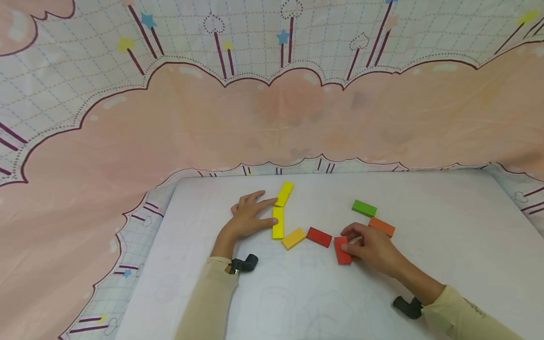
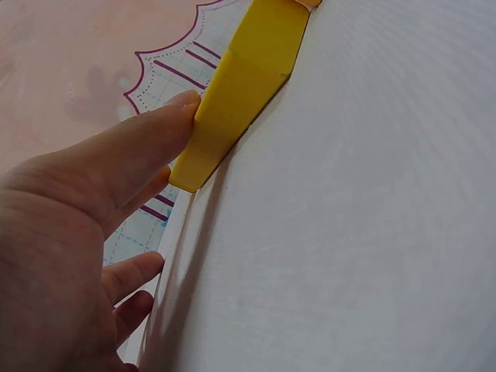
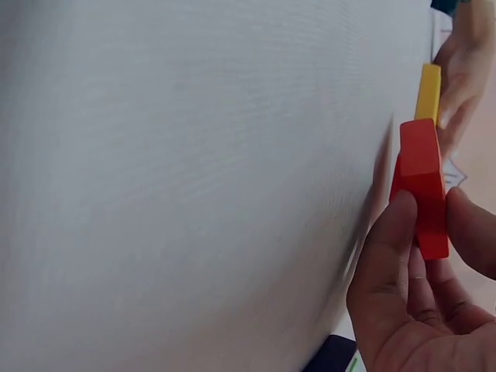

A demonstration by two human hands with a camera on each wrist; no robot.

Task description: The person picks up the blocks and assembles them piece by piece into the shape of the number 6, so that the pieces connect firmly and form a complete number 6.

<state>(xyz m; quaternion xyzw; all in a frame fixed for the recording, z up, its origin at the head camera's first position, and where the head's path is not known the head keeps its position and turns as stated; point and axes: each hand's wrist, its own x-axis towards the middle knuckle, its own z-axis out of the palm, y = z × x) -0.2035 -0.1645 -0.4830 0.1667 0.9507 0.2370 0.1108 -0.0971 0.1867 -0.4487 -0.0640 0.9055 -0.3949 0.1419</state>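
From my far-off seat I see the right hand point(image 1: 373, 248) pinch a red block point(image 1: 343, 258) between thumb and finger, well in from the white table's point(image 1: 429, 200) far edge. The left hand point(image 1: 246, 219), fingers apart, touches a yellow block point(image 1: 278, 232). I guess the red one is light, hard and smooth, best held by two opposite sides.

Bright, even head view, dimmer, softer wrist views, faint shadows on the white tabletop point(image 2: 349, 232)
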